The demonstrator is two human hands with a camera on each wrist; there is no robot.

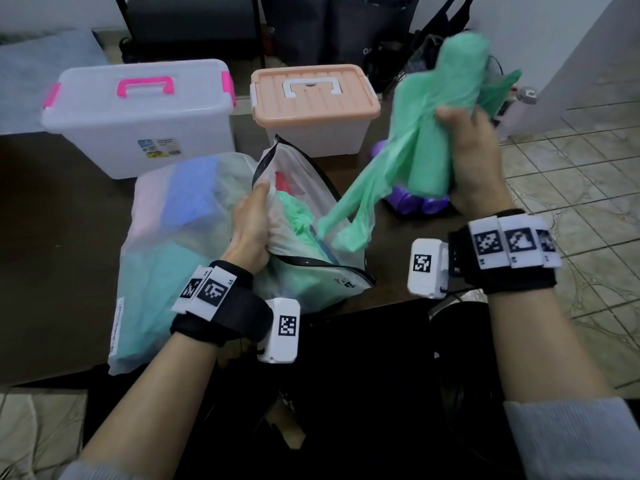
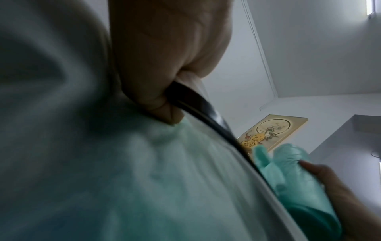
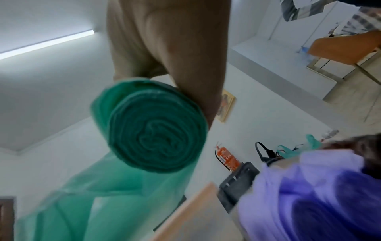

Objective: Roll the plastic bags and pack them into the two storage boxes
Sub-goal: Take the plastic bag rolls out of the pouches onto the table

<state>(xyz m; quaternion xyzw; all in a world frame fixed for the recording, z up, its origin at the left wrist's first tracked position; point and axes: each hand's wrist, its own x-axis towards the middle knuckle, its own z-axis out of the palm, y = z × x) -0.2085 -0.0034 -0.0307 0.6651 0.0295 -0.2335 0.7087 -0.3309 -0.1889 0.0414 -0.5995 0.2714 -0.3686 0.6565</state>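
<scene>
My right hand (image 1: 474,161) grips a roll of green plastic bags (image 1: 429,161) raised above the table, with loose green bags hanging from it. In the right wrist view the green roll (image 3: 156,125) shows its spiral end beside my palm. My left hand (image 1: 251,223) pinches the black-edged rim of a clear zip pouch (image 1: 304,209) that holds more green bags. The left wrist view shows my fingers (image 2: 164,104) clamped on that pouch rim (image 2: 198,107). Two closed boxes stand at the back: a clear box with pink handle (image 1: 138,112) and a peach-lidded box (image 1: 311,98).
A large translucent bag (image 1: 173,244) of blue and teal bags lies on the dark table (image 1: 52,220) at left. Purple bags (image 1: 412,202) sit under the green roll. Tiled floor (image 1: 571,185) lies right of the table; dark bags and a chair stand behind the boxes.
</scene>
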